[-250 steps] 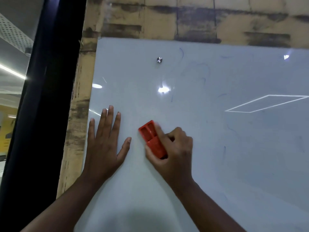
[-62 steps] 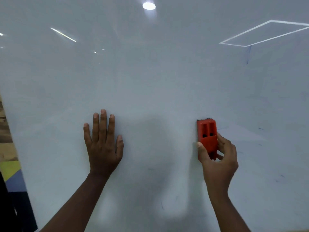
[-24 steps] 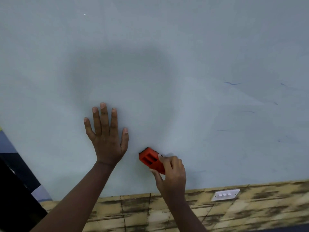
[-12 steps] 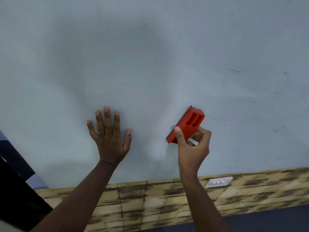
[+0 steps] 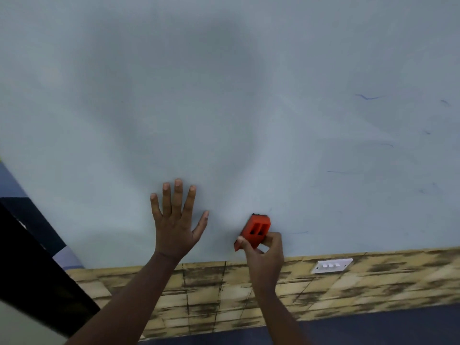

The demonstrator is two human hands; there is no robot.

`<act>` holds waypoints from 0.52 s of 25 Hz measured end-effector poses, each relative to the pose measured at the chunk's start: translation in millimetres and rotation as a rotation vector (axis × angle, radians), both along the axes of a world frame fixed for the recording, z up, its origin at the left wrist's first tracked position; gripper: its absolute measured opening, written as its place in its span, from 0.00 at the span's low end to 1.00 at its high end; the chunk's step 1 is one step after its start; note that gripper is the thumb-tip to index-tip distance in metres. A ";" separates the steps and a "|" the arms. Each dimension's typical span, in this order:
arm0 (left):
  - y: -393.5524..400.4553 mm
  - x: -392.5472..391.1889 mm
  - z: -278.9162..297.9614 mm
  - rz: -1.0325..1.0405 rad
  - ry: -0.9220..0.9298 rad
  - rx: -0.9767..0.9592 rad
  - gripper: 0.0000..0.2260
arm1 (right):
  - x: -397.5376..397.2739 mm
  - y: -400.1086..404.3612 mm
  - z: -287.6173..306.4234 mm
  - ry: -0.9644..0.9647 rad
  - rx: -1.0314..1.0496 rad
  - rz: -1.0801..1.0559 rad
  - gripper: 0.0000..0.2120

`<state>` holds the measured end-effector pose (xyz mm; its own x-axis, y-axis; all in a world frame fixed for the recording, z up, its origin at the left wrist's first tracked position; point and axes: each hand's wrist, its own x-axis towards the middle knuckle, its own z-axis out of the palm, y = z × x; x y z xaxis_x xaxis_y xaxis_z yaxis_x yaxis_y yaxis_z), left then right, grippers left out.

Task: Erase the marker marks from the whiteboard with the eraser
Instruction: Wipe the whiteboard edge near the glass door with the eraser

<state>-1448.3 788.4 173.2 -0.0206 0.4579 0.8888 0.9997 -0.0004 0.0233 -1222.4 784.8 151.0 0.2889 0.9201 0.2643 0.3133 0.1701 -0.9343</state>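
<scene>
The right hand [image 5: 265, 255] pinches the red eraser [image 5: 255, 231] against the whiteboard [image 5: 224, 95] near its lower edge, while the left hand [image 5: 175, 225] rests flat beside it, fingers spread

Only one view is given, taken from a camera worn on the head, so nothing is shared with a second view. The whiteboard [image 5: 224, 95] is faced from close range and fills most of the frame. The view is angled down towards its lower edge, where a strip of tiled wall [image 5: 373, 282] and a white switch plate [image 5: 332, 265] are seen. Both forearms are seen entering from the bottom edge. Straight lines are bent by the wide lens.
</scene>
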 end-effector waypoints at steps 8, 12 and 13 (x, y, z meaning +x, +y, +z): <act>-5.7 6.1 -24.0 -0.001 -0.021 -0.039 0.38 | 36.3 23.7 67.8 0.210 0.175 -0.149 0.22; -15.1 3.8 -43.3 -0.001 0.019 -0.080 0.37 | 13.7 8.0 2.6 0.227 -0.037 -0.106 0.21; -17.8 1.7 -51.1 0.010 0.048 -0.097 0.37 | 8.8 4.0 -16.4 0.248 -0.107 -0.083 0.22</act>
<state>-1446.6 770.5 122.0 0.0156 0.5418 0.8403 0.9996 0.0098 -0.0249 -1213.7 788.8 134.7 0.4087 0.9093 0.0785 0.0813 0.0494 -0.9955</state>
